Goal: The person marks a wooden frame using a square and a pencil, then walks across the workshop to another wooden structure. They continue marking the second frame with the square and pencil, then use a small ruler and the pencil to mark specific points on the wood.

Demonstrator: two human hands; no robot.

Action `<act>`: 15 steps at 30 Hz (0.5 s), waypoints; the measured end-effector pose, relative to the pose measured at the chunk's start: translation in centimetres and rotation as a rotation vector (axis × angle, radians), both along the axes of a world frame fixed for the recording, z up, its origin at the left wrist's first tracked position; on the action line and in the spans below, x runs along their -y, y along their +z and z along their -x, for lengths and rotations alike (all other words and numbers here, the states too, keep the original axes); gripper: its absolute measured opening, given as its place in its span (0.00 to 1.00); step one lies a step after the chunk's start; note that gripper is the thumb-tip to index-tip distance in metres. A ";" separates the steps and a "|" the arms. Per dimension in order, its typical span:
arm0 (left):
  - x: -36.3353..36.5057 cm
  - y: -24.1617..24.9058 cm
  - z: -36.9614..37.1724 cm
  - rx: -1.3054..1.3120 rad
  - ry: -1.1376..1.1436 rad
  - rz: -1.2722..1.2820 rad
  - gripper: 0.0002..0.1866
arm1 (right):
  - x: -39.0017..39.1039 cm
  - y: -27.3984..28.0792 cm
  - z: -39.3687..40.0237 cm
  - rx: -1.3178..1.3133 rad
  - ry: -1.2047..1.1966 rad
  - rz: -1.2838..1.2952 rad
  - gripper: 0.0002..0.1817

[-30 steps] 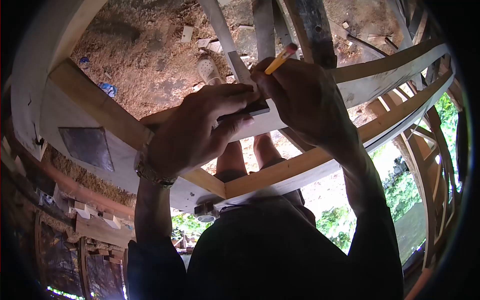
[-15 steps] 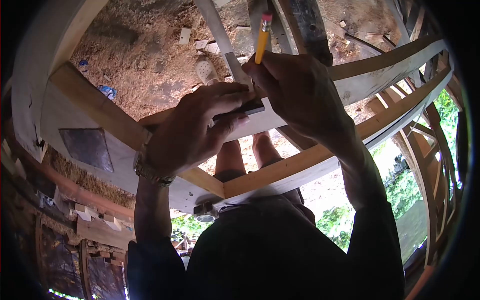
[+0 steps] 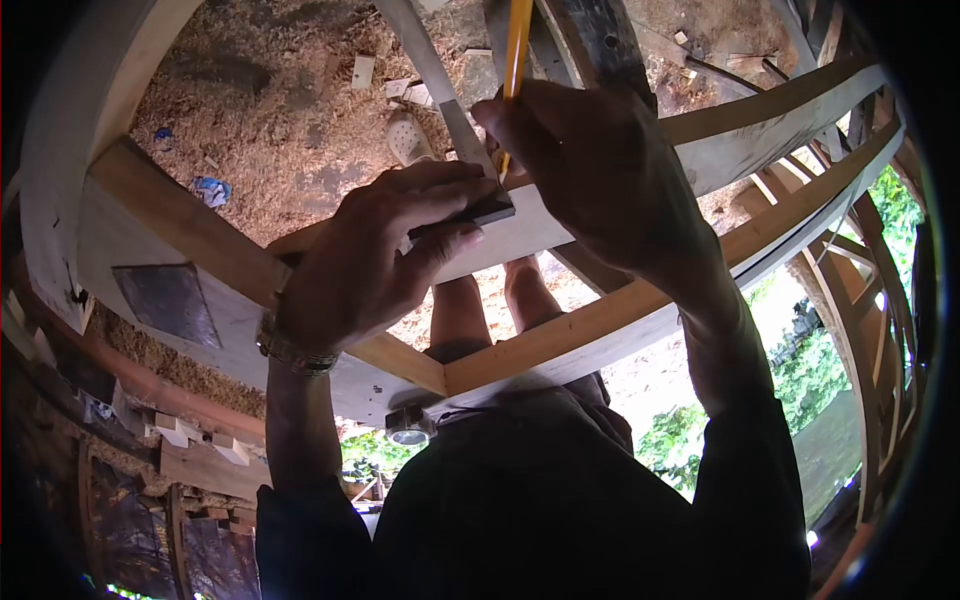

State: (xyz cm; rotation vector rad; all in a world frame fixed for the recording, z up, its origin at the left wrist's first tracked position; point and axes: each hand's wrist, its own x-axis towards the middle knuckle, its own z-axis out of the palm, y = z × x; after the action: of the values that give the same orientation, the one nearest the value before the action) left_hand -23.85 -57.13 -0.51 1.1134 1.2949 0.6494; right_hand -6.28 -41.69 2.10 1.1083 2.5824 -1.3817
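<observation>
My right hand [image 3: 610, 170] grips a yellow pencil [image 3: 516, 50], its tip pointing down at a curved wooden beam [image 3: 535, 225]. My left hand [image 3: 365, 260], with a watch on the wrist, holds what looks like a try square. The square's dark stock [image 3: 490, 211] lies against the beam, pinched between thumb and fingers. Its grey metal blade [image 3: 466, 132] reaches away from me, and the pencil tip is beside it. Part of the stock is hidden under my left fingers.
A nearer curved beam [image 3: 570, 335] crosses in front of my body. A dark rectangular plate [image 3: 170, 300] lies on the wood at left. A tape measure [image 3: 410, 425] is at my waist. Wood scraps [image 3: 364, 72] and shavings cover the ground.
The pencil has gone from tilted to more upright, and its tip now shows beside the square's blade. My left hand still holds the square; the whole view has shifted slightly.
</observation>
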 end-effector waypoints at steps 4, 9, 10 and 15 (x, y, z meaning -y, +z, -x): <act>-0.1 0.4 0.1 -0.022 -0.010 0.012 0.21 | 0.1 -0.8 -0.6 0.022 0.038 -0.107 0.14; -0.1 0.3 0.3 -0.030 -0.030 0.032 0.22 | -0.2 0.1 -0.8 -0.018 0.070 0.040 0.14; -0.2 0.5 0.3 -0.034 -0.035 0.035 0.22 | -0.8 0.8 -0.9 -0.077 0.115 0.083 0.15; -0.7 0.9 0.3 0.007 -0.024 0.082 0.21 | -2.5 1.3 -3.1 -0.102 -0.056 0.089 0.20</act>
State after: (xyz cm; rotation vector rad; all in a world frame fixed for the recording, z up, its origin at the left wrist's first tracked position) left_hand -24.16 -56.42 0.40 1.0569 1.2895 0.5768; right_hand -3.20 -39.16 3.38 1.1353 2.5463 -1.5884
